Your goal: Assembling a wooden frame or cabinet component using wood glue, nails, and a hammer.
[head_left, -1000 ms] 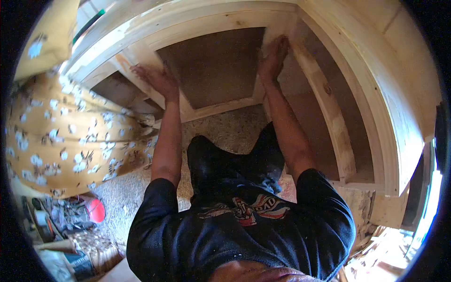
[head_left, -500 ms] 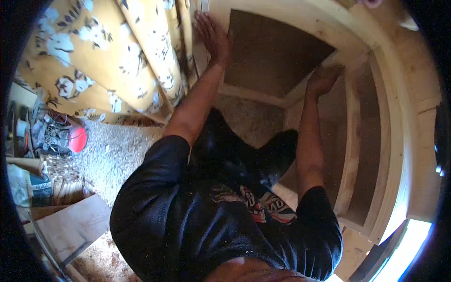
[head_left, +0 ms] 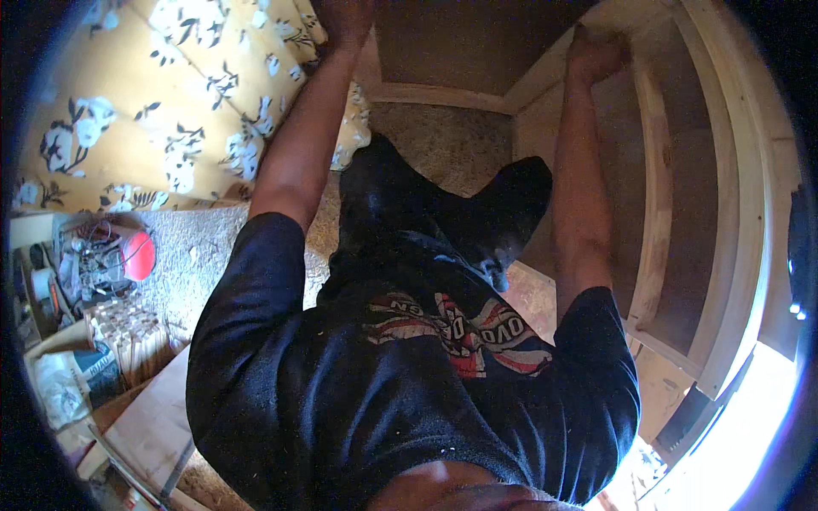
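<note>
At the upper edge my left hand (head_left: 345,21) is beside the yellow floral curtain (head_left: 183,111) and the near-left post of a pale wooden cabinet frame (head_left: 443,95). The picture's edge cuts off its fingers. My right hand (head_left: 598,58) is closed over the upper rail of the frame's right side, dim in shadow. Between my two arms lies the dark brown panel (head_left: 469,43) set in the frame. My knees in dark trousers are bent below it.
A slatted wooden side (head_left: 654,213) rises along the right. On the left floor are a red round object (head_left: 138,255) with tangled cables, a stack of wood pieces (head_left: 128,341), a white-and-teal bag (head_left: 72,383) and a flat pale board (head_left: 149,417). Bright light enters lower right.
The view has tilted, so the frame and both hands sit higher in the picture. My left hand, flat with fingers extended before, now reaches the upper edge. My right hand stays at the rail.
</note>
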Motion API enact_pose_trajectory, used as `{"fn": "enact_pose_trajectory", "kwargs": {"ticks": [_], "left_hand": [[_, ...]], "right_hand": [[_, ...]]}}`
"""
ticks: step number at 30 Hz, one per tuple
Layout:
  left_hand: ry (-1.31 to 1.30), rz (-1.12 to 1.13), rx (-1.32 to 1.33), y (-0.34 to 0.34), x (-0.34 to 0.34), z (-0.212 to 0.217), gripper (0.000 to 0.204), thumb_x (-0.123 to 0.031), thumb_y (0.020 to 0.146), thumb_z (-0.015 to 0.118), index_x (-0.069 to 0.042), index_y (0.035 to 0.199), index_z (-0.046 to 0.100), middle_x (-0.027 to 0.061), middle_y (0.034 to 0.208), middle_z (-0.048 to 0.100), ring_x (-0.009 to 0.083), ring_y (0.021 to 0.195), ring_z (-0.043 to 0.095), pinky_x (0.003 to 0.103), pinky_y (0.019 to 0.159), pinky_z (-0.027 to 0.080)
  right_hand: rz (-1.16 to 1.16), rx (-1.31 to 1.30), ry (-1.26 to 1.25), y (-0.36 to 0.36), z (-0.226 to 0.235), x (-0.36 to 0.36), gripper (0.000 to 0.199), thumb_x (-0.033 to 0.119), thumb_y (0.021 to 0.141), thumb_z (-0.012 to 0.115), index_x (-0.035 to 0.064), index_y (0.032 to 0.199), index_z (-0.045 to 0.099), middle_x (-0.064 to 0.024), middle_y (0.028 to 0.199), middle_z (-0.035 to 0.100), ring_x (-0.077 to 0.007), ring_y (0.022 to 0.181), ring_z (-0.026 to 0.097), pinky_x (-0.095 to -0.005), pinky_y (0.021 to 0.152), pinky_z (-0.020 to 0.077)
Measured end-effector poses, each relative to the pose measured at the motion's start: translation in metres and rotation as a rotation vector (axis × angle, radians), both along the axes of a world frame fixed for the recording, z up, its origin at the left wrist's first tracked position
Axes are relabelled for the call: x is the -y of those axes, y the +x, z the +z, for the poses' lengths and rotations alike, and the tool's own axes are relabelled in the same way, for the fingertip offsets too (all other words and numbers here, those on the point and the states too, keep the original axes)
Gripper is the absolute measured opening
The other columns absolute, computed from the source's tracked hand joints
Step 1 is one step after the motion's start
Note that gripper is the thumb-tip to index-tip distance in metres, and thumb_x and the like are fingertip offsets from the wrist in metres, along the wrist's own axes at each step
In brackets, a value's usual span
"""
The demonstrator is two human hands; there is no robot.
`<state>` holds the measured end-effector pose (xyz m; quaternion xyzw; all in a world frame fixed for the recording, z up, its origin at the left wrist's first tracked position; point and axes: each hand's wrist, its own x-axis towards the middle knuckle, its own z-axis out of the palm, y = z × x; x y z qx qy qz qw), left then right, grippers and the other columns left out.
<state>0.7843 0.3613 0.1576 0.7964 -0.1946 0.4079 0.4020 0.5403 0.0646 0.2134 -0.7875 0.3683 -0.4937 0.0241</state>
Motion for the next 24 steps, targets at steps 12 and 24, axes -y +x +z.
{"fn": "enact_pose_trajectory", "kwargs": {"ticks": [12, 24], "left_hand": [[0.193, -0.013, 0.138, 0.046, -0.008, -0.036, 0.1, -0.04, 0.091, 0.066, 0.014, 0.156, 0.012, 0.0363, 0.164, 0.005, 0.0504, 0.154, 0.004, 0.055, 0.127, 0.005], [0.26, 0.146, 0.084, 0.03, -0.036, -0.021, 0.102, -0.053, 0.098, 0.058, 0.015, 0.156, 0.009, 0.0373, 0.164, 0.004, 0.0463, 0.156, 0.004, 0.049, 0.128, 0.005]], "right_hand": [[0.026, -0.023, 0.443, 0.006, 0.057, -0.071, 0.063, 0.023, 0.094, 0.073, -0.0073, 0.141, 0.045, -0.0253, 0.144, 0.05, -0.0393, 0.134, 0.049, -0.0428, 0.114, 0.0393], [0.346, 0.102, 0.54, -0.018, -0.123, -0.028, 0.066, 0.013, 0.097, 0.065, 0.0046, 0.156, 0.037, -0.0224, 0.154, 0.044, -0.0357, 0.144, 0.042, -0.0457, 0.121, 0.0331]]}}
